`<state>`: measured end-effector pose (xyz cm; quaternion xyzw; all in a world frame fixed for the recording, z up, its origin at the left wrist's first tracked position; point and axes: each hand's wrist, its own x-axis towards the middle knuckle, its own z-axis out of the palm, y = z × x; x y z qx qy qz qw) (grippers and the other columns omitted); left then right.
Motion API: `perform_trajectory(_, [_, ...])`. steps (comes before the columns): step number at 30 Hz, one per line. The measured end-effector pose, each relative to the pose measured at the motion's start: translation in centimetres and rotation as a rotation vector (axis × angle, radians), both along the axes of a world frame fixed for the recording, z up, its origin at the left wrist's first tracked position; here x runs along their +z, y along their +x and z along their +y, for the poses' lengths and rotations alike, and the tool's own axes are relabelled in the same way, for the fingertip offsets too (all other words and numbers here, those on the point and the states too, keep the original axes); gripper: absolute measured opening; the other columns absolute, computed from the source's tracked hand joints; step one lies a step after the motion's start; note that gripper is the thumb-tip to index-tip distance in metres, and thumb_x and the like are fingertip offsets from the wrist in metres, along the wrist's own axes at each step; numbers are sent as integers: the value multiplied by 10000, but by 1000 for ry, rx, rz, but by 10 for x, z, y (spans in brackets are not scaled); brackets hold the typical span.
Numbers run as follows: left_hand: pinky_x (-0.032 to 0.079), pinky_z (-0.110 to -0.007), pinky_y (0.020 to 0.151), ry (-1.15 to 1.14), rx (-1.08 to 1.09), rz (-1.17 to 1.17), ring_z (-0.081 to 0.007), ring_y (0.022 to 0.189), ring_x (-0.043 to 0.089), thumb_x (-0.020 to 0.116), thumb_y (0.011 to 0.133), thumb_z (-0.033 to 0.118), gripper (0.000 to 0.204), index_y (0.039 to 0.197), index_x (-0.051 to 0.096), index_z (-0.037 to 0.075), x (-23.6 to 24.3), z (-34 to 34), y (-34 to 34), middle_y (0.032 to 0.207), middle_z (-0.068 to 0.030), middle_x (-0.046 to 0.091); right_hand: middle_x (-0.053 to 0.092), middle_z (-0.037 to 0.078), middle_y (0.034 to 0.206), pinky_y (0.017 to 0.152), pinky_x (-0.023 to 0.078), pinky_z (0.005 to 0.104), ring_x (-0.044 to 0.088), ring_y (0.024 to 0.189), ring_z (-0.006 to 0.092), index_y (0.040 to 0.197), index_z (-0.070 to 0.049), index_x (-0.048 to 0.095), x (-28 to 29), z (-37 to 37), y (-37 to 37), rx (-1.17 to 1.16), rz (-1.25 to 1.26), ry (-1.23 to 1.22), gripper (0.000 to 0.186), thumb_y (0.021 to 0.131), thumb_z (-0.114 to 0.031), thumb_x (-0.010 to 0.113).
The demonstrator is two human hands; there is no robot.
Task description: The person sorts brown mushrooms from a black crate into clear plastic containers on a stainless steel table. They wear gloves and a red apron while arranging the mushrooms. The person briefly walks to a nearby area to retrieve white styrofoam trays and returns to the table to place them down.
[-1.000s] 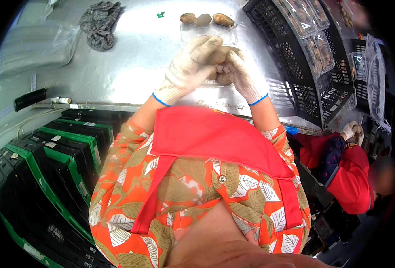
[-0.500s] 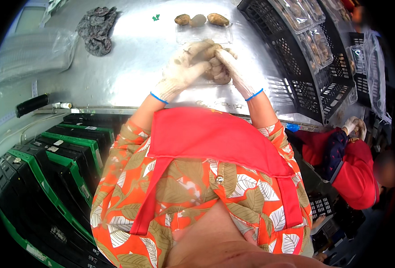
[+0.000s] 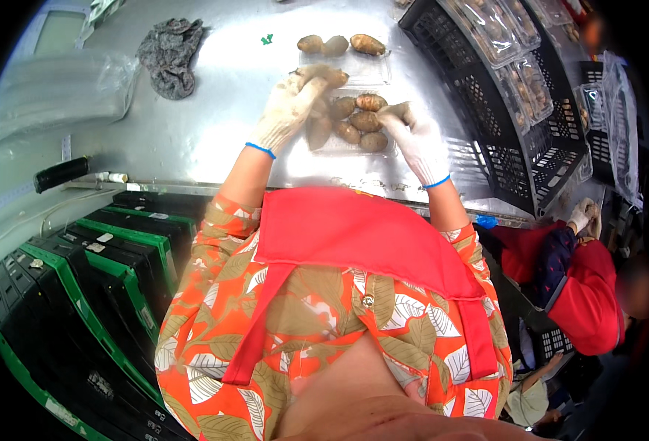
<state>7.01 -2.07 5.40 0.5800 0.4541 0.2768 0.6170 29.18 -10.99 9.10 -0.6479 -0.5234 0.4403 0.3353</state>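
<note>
Left grip on one root, right grip low over the filled tray

The left grip (image 3: 295,99) pinches one brown root (image 3: 336,78) at the fingertips, above the table (image 3: 214,140). The right grip (image 3: 412,131) has thumb and forefinger drawn close together at a ringed root (image 3: 366,121); blur and angle make it hard to say whether they pinch it or merely touch it. That root lies among several others in a clear tray (image 3: 343,151), just left of the right grip and nearer the body than the left grip's fingertips. Beyond the left grip is a second clear tray (image 3: 368,70), with three loose roots (image 3: 368,45) along its far edge.

For good handling, the left grip should hold its root around the middle, snug but not squeezing, because soiled gloves may slip on the rounded skin. The right grip would do best using fingertips only, nudging gently so neighbouring roots stay put. Keeping both wrists raised should spare the thin tray walls from being bumped.
</note>
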Motion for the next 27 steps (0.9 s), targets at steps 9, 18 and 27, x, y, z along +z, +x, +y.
perform_trajectory(9, [460, -380, 926, 366, 2, 565, -334, 1062, 610, 481, 911, 359, 422, 1230, 609, 115, 4, 21, 15, 1161, -178, 638, 557, 186, 1246, 1041, 380, 461, 482, 1201, 395, 867, -128, 715, -30, 10, -6, 239, -669, 483, 180, 699, -191, 728])
perform_trajectory(18, [523, -304, 741, 232, 141, 426, -196, 851, 650, 536, 901, 282, 374, 1193, 633, 70, -17, 25, -9, 1055, -129, 680, 529, 160, 1245, 1059, 331, 489, 417, 1254, 370, 961, -137, 727, -39, 36, -52, 653, -743, 678, 269, 718, -77, 628])
perform_trajectory(27, [540, -261, 688, 61, 300, 41, -125, 750, 622, 544, 901, 214, 378, 1221, 608, 23, -7, 4, -22, 997, -113, 683, 512, 184, 1285, 1056, 346, 461, 446, 1228, 371, 1022, -64, 681, -35, 33, -54, 543, -559, 544, 286, 778, -207, 642])
